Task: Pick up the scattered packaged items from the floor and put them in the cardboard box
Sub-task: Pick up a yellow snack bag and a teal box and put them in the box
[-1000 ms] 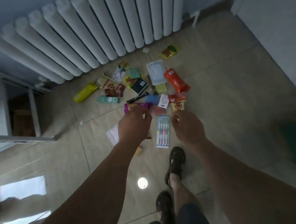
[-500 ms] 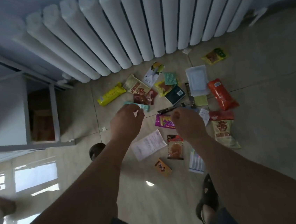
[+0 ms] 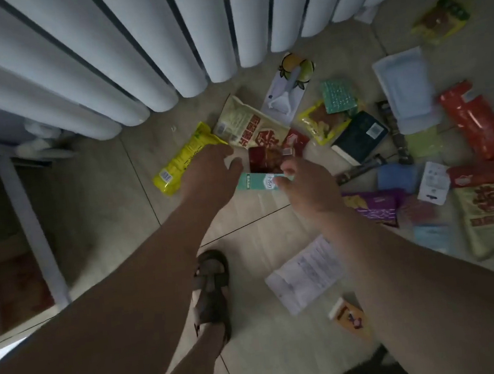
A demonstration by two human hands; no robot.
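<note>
Two hands: both are seen reaching down over a spread of packets on the tiled floor [image 3: 113, 207].
Left hand [image 3: 207, 172]: held over the right end of a long yellow plastic packet [image 3: 185, 159]; fingers are loosely spread, nothing is gripped; contact with the packet cannot be told.
Right hand [image 3: 309, 186]: fingers are curled at the right end of a flat teal and white carton [image 3: 257, 182]; whether the carton is actually gripped cannot be told.
Teal carton position: lying on the floor between the two hands, just below a dark red glossy packet [image 3: 264, 160].
Other packaged items: a beige pouch with red lettering [image 3: 248, 122], a dark green flat box [image 3: 359, 137], an orange-red crinkled packet [image 3: 476, 123], a purple foil packet [image 3: 372, 204] and a white printed paper sheet [image 3: 307, 275] are scattered to the right, some overlapping.
Surroundings: a white ribbed radiator [image 3: 163, 43] is noted along the top; a sandalled foot [image 3: 209, 285] stands between the forearms.
Cardboard box: not made out with certainty.
</note>
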